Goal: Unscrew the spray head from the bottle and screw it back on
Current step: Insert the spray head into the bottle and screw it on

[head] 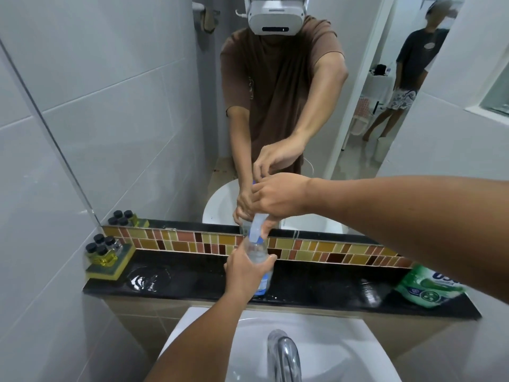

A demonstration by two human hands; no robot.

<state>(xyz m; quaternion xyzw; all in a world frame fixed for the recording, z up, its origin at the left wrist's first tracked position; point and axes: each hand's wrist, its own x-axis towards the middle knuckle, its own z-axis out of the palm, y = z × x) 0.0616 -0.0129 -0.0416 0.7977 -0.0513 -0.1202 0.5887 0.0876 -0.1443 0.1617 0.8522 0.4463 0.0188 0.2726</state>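
A clear plastic spray bottle (258, 253) with a blue label stands upright on the black counter ledge (192, 274). My left hand (245, 274) is wrapped around its body from the left. The translucent blue-white spray head (257, 229) sits on the bottle's neck. My right hand (278, 198) reaches in from the right and grips the top of the spray head from above, hiding its nozzle. The mirror behind repeats both hands and the bottle.
A yellow sponge (106, 264) carrying several small black-capped bottles (100, 245) sits at the ledge's left end. A green pouch (429, 286) lies at the right end. Water pools on the ledge (148, 278). A white sink (248, 351) with a chrome tap (283, 354) is below. Another person stands reflected in the mirror (405, 75).
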